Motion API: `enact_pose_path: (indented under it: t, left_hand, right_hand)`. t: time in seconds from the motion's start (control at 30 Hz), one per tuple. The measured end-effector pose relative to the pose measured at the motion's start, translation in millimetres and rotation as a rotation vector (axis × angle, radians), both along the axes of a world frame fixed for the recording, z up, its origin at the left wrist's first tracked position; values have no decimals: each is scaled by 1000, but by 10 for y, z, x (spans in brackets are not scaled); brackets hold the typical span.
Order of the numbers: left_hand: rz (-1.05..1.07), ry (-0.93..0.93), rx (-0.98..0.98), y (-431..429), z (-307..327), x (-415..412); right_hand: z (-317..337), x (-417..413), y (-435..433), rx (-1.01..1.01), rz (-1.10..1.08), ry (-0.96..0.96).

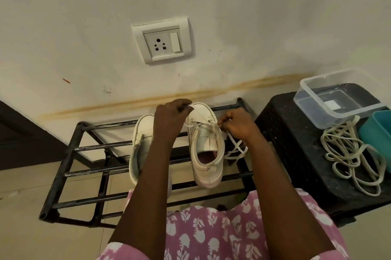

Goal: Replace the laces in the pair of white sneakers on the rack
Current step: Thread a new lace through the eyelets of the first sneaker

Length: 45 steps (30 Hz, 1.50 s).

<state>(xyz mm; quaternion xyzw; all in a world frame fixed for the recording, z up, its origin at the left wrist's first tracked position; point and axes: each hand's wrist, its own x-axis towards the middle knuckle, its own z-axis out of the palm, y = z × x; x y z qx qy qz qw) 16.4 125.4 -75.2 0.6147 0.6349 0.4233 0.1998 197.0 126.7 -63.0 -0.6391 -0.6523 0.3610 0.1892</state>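
Two white sneakers stand on a black metal rack [69, 147]. The right sneaker [206, 143] has a white lace [234, 149] running through its lowest eyelets near the toe, with loose loops trailing off its right side. My left hand [171, 118] pinches one end of that lace above the toe. My right hand [234, 124] pinches the other end at the sneaker's right edge. The left sneaker [141, 139] is partly hidden behind my left forearm and shows no lace. A pile of off-white laces [351, 154] lies on the black crate to the right.
A black plastic crate [296, 143] stands right of the rack, bearing a clear plastic box [330, 98] and a teal container [376, 134]. The wall behind carries a socket plate [163, 41]. Tiled floor shows under the rack. My pink floral dress fills the bottom.
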Motion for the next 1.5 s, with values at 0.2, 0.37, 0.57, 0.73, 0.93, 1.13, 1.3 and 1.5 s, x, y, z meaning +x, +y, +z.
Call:
enact_pose_path:
  t: [0.2, 0.37, 0.57, 0.73, 0.93, 1.13, 1.3, 1.5]
  left_hand:
    - [24, 160, -117, -2, -4, -11]
    - [-70, 161, -169, 7, -43, -13]
    - [-164, -26, -152, -16, -20, 12]
    - [-154, 39, -234, -18, -1, -22]
    - [-216, 66, -299, -36, 17, -15]
    - [-239, 143, -291, -39, 9, 40]
    - [-202, 220, -352, 13, -28, 112]
    - [-181, 290, -405, 53, -81, 181]
  right_hand:
    - [-3, 114, 32, -57, -106, -88]
    - [-18, 156, -2, -86, -330, -308]
    - [-59, 218, -53, -176, -418, -544]
    - [-53, 221, -28, -207, -275, -419]
    - [10, 96, 23, -51, -29, 93]
    - [-55, 4, 20, 35, 37, 56]
    - [-128, -31, 42, 73, 41, -22]
    - [-171, -58, 54, 4, 81, -61]
